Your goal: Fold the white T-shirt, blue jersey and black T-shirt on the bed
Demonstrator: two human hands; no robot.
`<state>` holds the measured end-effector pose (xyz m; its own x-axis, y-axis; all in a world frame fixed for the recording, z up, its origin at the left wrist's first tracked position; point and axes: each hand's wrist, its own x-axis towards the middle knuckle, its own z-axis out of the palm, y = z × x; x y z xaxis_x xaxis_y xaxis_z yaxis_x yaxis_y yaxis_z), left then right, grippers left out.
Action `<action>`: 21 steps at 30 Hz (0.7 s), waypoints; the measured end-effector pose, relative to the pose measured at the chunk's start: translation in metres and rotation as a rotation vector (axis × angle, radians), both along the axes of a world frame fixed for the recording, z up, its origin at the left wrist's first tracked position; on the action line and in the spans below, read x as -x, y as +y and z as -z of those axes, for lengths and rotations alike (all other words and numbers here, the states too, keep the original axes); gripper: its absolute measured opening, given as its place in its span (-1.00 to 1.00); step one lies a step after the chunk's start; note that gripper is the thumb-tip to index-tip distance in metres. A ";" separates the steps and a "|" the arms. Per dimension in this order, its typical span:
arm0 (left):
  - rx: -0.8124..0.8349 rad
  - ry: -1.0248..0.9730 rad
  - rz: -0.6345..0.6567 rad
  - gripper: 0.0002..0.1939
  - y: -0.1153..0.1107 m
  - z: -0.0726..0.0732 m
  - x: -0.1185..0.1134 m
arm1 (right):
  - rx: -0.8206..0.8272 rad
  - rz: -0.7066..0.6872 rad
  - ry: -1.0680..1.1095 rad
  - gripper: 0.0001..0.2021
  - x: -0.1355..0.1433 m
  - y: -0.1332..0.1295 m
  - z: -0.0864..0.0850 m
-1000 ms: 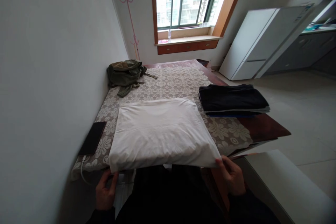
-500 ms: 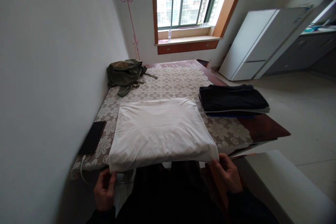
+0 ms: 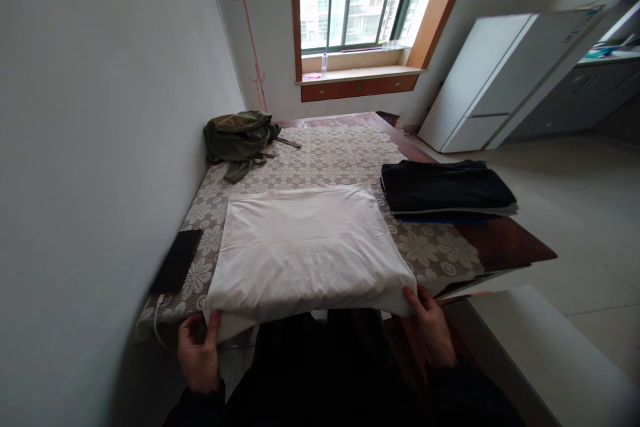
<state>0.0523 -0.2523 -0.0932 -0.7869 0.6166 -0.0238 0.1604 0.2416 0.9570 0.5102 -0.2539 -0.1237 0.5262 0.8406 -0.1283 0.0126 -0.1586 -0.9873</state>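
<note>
daylight enters by the window (image 3: 367, 7), which has dark thin bars inside a wide orange-brown wooden frame. before it stands the table (image 3: 505, 240), of dark reddish wood, smooth and a little shiny, and most of its top is covered by a lace tablecloth (image 3: 340, 153), grey-beige, with pale flowers and small rings in its pattern.

at the near side, directly in front of me, lies the folded white cloth (image 3: 305, 233). it is thin and soft, nearly rectangular, quite smooth at the far part and full of fine wrinkles toward me, and its near edge hangs past the table. my left hand (image 3: 199, 350) pinches the near left corner between thumb and fingers, where a small flap droops. my right hand (image 3: 431, 327) holds the near right corner in the same manner, with fingers closed on the fabric.

to the left of the cloth, a flat phone (image 3: 177, 260) with black glossy face is joined to a white cable (image 3: 158, 320). farther, an olive backpack (image 3: 240, 137) slumps beside the wall, its straps loose. on the right rests a stack of folded dark clothes (image 3: 447, 187), matt and thick, with one grey layer and a blue edge beneath.
</note>
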 end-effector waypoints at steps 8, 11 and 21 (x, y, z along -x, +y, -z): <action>0.178 0.107 0.147 -0.34 -0.002 -0.009 0.011 | 0.038 0.023 -0.004 -0.51 0.002 0.004 -0.012; 0.218 0.183 0.160 -0.38 -0.001 -0.016 0.015 | -0.011 0.039 -0.040 -0.50 0.004 0.004 -0.014; 0.082 0.190 0.139 -0.27 -0.004 -0.032 0.005 | -0.001 0.084 -0.033 -0.47 0.001 0.002 -0.019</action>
<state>0.0470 -0.2566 -0.0608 -0.6901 0.7210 0.0624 0.3729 0.2804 0.8845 0.5093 -0.2514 -0.1043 0.5987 0.7935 -0.1093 0.0316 -0.1597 -0.9867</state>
